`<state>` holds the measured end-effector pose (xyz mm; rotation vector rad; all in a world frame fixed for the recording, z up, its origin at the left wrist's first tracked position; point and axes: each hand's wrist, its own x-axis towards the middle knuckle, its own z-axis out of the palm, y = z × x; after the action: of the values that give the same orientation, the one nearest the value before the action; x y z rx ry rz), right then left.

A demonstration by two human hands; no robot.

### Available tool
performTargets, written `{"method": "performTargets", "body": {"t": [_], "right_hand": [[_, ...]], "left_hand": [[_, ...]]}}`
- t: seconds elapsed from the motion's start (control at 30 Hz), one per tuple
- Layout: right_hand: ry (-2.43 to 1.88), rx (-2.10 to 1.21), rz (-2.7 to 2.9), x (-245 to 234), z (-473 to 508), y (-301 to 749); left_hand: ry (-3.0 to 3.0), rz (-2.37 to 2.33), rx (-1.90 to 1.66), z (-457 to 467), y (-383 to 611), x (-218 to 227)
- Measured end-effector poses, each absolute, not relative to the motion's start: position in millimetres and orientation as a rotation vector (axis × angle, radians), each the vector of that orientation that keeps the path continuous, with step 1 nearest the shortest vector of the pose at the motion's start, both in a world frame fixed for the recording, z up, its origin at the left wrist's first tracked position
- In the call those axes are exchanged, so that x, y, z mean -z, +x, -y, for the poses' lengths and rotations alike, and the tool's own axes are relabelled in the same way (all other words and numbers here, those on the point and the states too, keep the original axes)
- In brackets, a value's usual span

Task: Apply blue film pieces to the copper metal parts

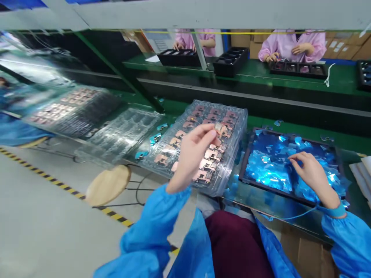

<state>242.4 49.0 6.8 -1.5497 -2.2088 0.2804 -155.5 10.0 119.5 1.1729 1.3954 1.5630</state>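
My left hand point(193, 150) pinches a small metal plate point(218, 127), coppery and silver, between thumb and fingers. It is held above a clear plastic tray point(242, 119), the top of a stack, whose pockets hold rows of similar copper-coloured plates point(210, 165). Over a black-rimmed tray point(242, 173) heaped with shiny blue film pieces point(268, 172), my right hand point(311, 173) has its thumb and forefinger drawn together. Whether anything is between those fingertips I cannot make out. A blue wrist strap point(333, 211) with a cord circles the right wrist.
Blue-filmed pieces point(155, 139) lie left of the stack, beside an empty clear tray point(121, 129). Farther left stands another tray stack point(75, 108). A slanting green post point(116, 69) rises behind. Across the bench, people in pink sleeves work at black trays point(298, 69). A round stool point(108, 185) stands below.
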Motion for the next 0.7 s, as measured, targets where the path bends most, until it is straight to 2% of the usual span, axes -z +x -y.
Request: {"method": "performTargets", "body": {"t": [0.13,0.27,0.4,0.53,0.7], "right_hand": [[-1.542,-0.119,2.304,-4,-59,263],[-1.574,-0.13,2.272,-17,-62,286],[-1.71,-0.259,2.177,-42,-75,316],[-2.053,-0.355,1.961,-73,-104,337],[-2.406,-0.298,1.602,-58,-160,369]], "left_hand": [[1.614,-1.677,-1.255,-91,-212,-126],[1.773,-1.807,-0.91,-148,-239,-116],[1.867,-1.833,-0.74,-158,-248,-107],[2.047,-1.848,-0.576,-159,-267,-93],[2.198,-1.845,-0.571,-186,-289,-65]]}}
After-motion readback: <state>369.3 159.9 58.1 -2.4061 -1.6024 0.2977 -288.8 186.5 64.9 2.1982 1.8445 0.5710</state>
